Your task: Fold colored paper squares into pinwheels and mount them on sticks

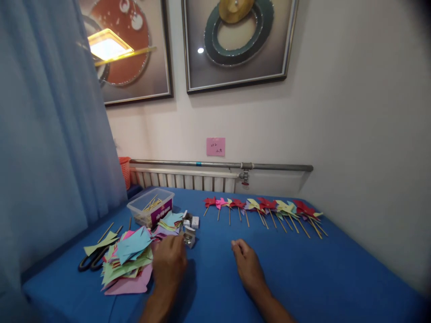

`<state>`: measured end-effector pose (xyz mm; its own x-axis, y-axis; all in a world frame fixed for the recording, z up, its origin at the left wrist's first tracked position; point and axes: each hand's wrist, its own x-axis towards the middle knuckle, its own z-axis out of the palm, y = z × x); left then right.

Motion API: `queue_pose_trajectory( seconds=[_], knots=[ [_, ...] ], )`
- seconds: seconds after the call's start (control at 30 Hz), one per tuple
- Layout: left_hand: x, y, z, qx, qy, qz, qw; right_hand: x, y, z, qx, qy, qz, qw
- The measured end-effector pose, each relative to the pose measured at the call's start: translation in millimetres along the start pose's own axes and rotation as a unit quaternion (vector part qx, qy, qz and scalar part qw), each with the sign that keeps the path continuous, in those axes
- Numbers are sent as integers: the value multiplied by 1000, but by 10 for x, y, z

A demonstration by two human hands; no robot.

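Observation:
My left hand [170, 259] is closed, its back toward me, beside a pile of cut coloured paper pieces [129, 255] and a small open box [189, 237] with shiny bits inside. Its fingertips are hidden. Over the blue tabletop, my right hand [248, 264] has its fingers curled against the thumb; whatever may be in them cannot be made out. Another stack of cut paper [171, 220] lies just beyond my left hand. A clear plastic tub [150, 204] of wooden sticks stands behind it.
Finished paper pinwheels [267, 204] on sticks lie in a row at the back right. Black-handled scissors [97, 258] lie at the left under a green paper piece. Small white boxes [195, 222] sit near the tub. A blue curtain [50, 134] hangs left; a radiator [182, 179] lines the wall.

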<state>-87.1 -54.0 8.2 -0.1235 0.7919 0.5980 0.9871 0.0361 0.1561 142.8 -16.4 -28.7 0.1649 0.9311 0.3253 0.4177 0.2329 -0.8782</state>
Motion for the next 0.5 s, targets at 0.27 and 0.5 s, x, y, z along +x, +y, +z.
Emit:
queue_pose_trajectory(
  seconds=[0.27, 0.5],
  knots=[
    [-94, -1014, -196, 191, -39, -29, 980, -8, -43, 24, 17, -4, 15, 1000],
    [-104, -1094, -300, 117, -92, -55, 987, -12, -46, 21, 17, -14, 21, 1000]
  ],
)
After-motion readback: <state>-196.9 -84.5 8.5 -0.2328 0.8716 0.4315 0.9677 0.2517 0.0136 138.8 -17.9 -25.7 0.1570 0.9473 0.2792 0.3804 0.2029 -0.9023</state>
